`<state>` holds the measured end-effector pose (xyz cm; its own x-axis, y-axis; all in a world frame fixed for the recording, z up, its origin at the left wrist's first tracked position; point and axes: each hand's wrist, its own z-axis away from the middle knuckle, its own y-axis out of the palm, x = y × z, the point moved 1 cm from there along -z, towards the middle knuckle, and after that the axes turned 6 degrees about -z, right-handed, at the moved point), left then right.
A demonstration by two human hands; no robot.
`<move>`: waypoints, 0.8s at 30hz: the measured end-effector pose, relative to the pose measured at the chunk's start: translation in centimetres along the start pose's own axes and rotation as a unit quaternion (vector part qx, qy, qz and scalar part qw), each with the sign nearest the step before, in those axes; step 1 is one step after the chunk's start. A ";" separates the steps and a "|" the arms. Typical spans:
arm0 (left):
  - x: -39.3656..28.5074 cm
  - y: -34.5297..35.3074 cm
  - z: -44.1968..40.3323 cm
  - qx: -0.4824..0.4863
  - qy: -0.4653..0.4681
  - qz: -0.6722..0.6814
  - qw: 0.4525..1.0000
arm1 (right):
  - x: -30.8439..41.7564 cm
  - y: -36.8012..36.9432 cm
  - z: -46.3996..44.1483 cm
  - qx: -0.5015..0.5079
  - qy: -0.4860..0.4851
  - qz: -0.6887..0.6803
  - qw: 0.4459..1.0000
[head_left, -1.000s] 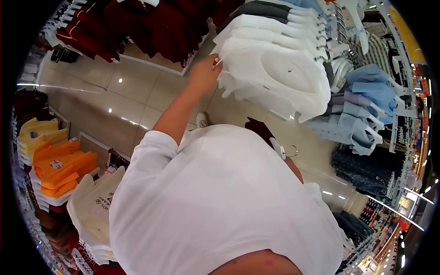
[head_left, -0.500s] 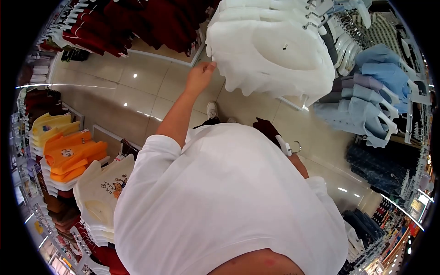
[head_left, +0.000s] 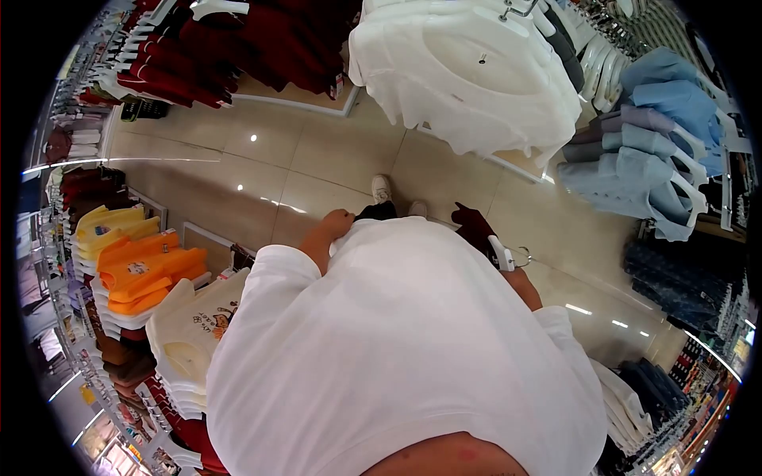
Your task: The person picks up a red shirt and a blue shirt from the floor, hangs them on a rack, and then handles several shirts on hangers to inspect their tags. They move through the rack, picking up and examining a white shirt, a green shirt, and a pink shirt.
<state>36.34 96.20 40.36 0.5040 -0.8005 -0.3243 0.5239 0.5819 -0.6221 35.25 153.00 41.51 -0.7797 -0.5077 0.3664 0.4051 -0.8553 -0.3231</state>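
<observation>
My left hand (head_left: pixel 340 222) hangs low at the front of my white shirt (head_left: pixel 381 317), near my dark trousers. Its fingers look curled, and I see nothing in them. On the other side my right hand (head_left: pixel 519 280) is mostly hidden at the white hanger (head_left: pixel 503 255), whose metal hook points outward. A dark red garment (head_left: pixel 475 228) hangs from that hanger, held beside my body. Ahead stands a rack of white shirts (head_left: pixel 484 79) on hangers, apart from both hands.
Dark red garments (head_left: pixel 270 44) hang ahead to the left. Blue shirts (head_left: pixel 663 103) and dark denim (head_left: pixel 671 282) are on the right. Orange shirts (head_left: pixel 147 270) and cream printed shirts (head_left: pixel 190 337) line the left side. Glossy tiled floor (head_left: pixel 317 151) runs between the racks.
My left hand has come away from the edge of the white shirts and dropped back toward my body. The white shirts now sit slightly higher in view. My right hand still holds the hanger.
</observation>
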 end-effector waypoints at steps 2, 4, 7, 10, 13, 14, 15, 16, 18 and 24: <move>0.0 0.1 1.7 -0.010 -0.065 0.064 0.996 | 0.3 0.3 0.0 0.001 0.003 0.011 1.000; 0.7 -0.4 2.1 -0.004 -0.008 -0.006 1.000 | 0.0 0.9 -0.7 0.004 -0.005 0.016 1.000; 3.1 0.5 0.5 -0.016 -0.007 -0.028 0.999 | 2.5 1.0 1.3 -0.004 -0.007 0.022 1.000; 3.9 0.8 -1.0 -0.015 0.002 0.000 1.000 | 5.3 1.4 2.9 -0.021 0.015 0.085 0.996; 4.2 0.3 -1.9 -0.007 0.056 0.043 0.998 | 6.2 2.0 2.6 -0.030 -0.026 0.104 0.994; 4.6 0.2 -2.3 -0.004 0.077 0.060 0.995 | 6.9 2.3 2.6 -0.030 -0.034 0.104 0.993; 5.1 0.1 -2.6 0.003 0.106 0.076 0.991 | 7.6 2.6 2.7 -0.030 -0.043 0.106 0.993; 5.6 0.1 -2.9 0.009 0.129 0.092 0.987 | 8.2 3.2 2.9 -0.027 -0.052 0.110 0.992; 7.6 -0.2 -3.2 0.015 0.149 0.104 0.983 | 8.4 4.4 1.9 -0.035 -0.045 0.117 0.992; 13.2 -2.9 0.0 -0.084 0.036 0.125 0.988 | 13.5 8.9 3.0 -0.037 -0.049 0.162 0.985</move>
<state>41.45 83.89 37.87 0.5496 -0.6472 -0.5283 0.2661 0.7351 -0.6236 29.79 138.20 46.17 -0.5643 -0.7633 0.3145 0.5867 -0.6388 -0.4977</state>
